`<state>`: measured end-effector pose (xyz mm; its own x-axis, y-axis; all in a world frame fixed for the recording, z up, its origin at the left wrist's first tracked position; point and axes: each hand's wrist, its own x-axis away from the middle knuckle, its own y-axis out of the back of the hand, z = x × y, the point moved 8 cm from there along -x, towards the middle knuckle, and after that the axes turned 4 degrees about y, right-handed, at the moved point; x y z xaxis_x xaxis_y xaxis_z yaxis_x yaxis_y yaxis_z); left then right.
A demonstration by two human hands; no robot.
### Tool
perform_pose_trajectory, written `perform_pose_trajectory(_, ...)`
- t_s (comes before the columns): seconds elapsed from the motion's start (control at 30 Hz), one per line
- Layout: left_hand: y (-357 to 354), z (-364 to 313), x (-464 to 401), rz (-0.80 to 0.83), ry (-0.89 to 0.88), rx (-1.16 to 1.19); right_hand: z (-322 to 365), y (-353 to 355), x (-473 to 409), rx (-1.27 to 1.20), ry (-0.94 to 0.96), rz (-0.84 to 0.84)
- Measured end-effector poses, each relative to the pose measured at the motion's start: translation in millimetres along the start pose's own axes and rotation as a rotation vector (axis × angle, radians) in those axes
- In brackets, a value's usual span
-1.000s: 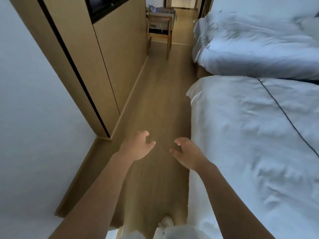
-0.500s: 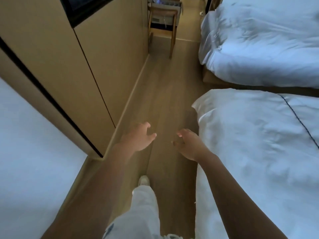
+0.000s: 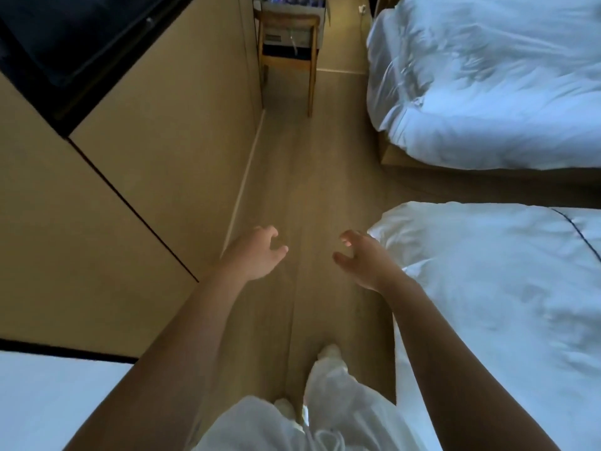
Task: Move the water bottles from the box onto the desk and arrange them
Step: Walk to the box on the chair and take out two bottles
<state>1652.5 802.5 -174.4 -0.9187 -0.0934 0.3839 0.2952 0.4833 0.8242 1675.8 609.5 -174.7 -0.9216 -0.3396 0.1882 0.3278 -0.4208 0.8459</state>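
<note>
Reaching forward empty: left hand (image 3: 257, 255) and right hand (image 3: 364, 258) both loosely curled, gripping nothing, well short of the wooden chair (image 3: 287, 56). Box (image 3: 292, 8) apparently on that chair, bottles inside hard to make out; desk not visible. Best approached squarely past the near bed (image 3: 504, 304), hands spread to take bottles upright.

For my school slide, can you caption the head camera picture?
Empty left hand and right hand reach ahead, walking between wooden cabinets and white beds.
</note>
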Motion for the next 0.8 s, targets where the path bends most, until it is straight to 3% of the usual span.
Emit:
perform_pose_trajectory(0.33,56.7,-37.9,-203.4,-0.043,0.039,-0.020,-39.0,39.0,-209.7,0.007,0.052,0.009)
perform_pose_trajectory(0.8,156.4,-110.0,-467.9,-0.080,0.113,0.080,-102.7,153.6,-500.4,-0.016,0.050,0.029)
